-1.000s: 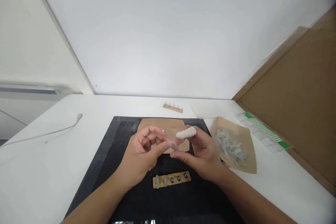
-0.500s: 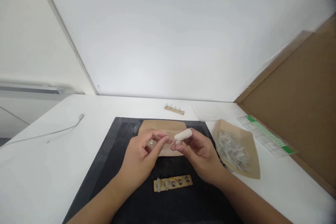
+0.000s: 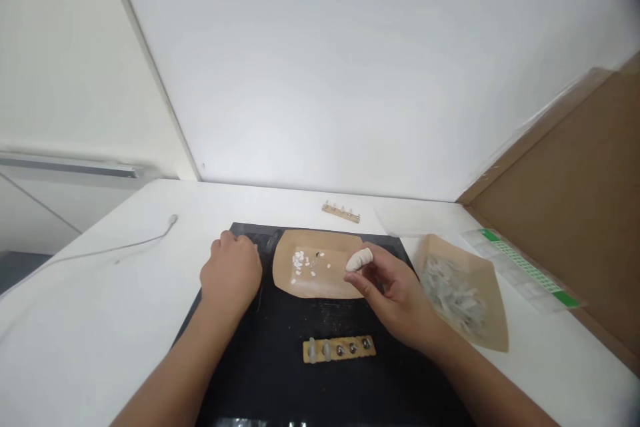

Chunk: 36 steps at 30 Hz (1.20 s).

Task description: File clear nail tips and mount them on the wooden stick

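My left hand (image 3: 231,271) is curled over the left part of a black mat (image 3: 280,387), its fingertips hidden; a thin thing shows beside it, too faint to name. Over the right end of a brown paper tray (image 3: 285,280), my right hand (image 3: 390,290) pinches thumb against forefinger, which wears a white finger cot (image 3: 359,259). What lies in that pinch is too small to make out. Small white pieces (image 3: 299,259) are scattered in the tray. Nearer me rests a tan strip (image 3: 333,351) with a row of metal studs, two bearing translucent sleeves.
A second brown tray (image 3: 497,320) at right holds many translucent strips (image 3: 455,297). Beyond it lies a clear compartment box (image 3: 525,267) with green labels. Another studded strip (image 3: 341,212) is at the back. A cable (image 3: 150,240) crosses the table's left side, and a cardboard wall (image 3: 565,213) stands right.
My left hand has moved away from my right hand, leftward to the mat's edge, and curled up. My right hand stays near the tray, still pinching. The white pieces have come into view.
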Available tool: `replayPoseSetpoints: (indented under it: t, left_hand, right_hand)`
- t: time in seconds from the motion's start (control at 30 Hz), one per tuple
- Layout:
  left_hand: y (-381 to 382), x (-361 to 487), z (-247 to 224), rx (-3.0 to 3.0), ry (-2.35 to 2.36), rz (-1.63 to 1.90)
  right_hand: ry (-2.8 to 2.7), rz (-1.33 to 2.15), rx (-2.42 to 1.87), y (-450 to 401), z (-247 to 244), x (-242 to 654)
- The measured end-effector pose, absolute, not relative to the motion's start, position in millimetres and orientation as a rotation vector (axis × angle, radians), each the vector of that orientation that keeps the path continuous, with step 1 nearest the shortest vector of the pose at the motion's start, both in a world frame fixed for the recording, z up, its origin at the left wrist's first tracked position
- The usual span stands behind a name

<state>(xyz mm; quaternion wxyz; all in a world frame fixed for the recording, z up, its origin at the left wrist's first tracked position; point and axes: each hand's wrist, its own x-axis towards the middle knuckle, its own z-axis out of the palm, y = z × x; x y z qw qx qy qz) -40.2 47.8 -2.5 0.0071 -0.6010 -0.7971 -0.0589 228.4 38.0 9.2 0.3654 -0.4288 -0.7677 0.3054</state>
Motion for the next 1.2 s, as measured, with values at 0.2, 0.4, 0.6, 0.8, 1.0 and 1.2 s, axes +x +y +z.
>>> replayPoseSetpoints:
  t: [0.2, 0.4, 0.6, 0.8, 1.0, 1.2]
  left_hand:
    - [53, -48, -13, -2.011, -2.514, -0.13]
    - [53, -57, -21, -2.14, -2.467, -0.136]
    - [54, -62, -26, -2.256, -2.381, -0.102]
    - [54, -64, -21, -2.327, -2.311, -0.066]
    - [53, -56, -11, -2.288, -2.303, -0.036]
    - [54, -57, -13, -2.237, -2.359, -0.104]
  right_hand:
    - [-2.023, 0.692, -1.129, 44, 7, 234]
    - [-2.074, 0.513, -1.102, 46, 2, 241]
    - [-2.132, 0.369, -1.026, 46, 2, 239]
    - [-2.109, 0.41, -0.999, 48, 1, 242]
    - [-2.092, 0.343, -1.033, 43, 0, 241]
    - [-2.061, 0.425, -1.087, 44, -1, 238]
